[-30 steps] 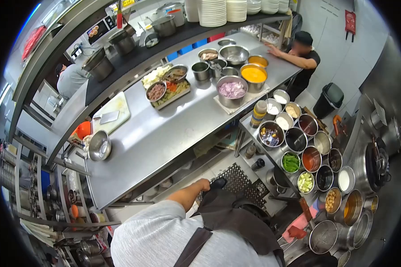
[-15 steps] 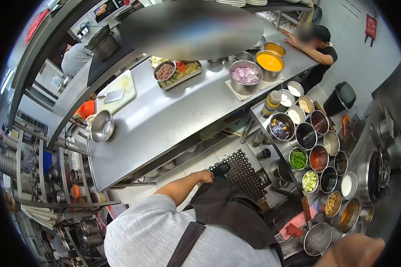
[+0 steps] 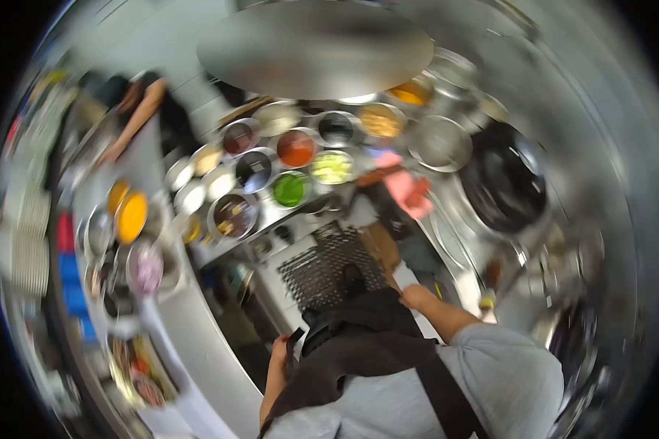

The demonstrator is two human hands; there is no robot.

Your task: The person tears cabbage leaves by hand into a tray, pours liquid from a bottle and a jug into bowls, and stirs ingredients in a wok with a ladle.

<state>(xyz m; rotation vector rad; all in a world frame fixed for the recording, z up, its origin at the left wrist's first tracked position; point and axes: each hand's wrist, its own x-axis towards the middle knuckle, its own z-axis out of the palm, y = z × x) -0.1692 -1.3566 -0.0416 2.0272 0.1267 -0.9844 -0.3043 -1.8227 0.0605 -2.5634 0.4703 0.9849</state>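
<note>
At the left side of my dark apron, my left hand is closed round a black strap-like strip. Blur hides how its fingers sit on it. My right hand hangs low on the other side, beside a brown board-like piece near the stove side. Its fingers are smeared, and I make out nothing in them. In front of me stand metal pots of chopped green herbs, pale green cubes, red sauce and chickpea-like pieces.
A large black wok and a strainer are on the right, near a pink cloth. The steel counter on the left bears chopped purple onion and yellow sauce. A black perforated mat covers the floor. Another person leans at the counter's far end.
My view has swung right, so the pots are now ahead and the counter is on the left. My right hand has dropped from the pots' side to beside my body.
</note>
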